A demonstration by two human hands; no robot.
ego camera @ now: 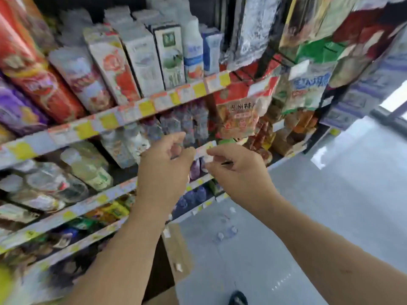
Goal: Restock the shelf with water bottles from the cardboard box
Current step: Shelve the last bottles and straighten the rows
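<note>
Both raised at shelf [123, 186]: left hand [164, 160] curled, right hand [236, 167] pinching label [206, 149].

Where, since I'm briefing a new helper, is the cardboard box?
Find the tall stocked shelving on the left and follow it down to the grey floor. The cardboard box sits at its foot, the only plain brown thing beside all those colourful packets.

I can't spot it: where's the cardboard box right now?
Head view, low centre: the cardboard box lies on the floor beside the shelf unit's foot.
</note>
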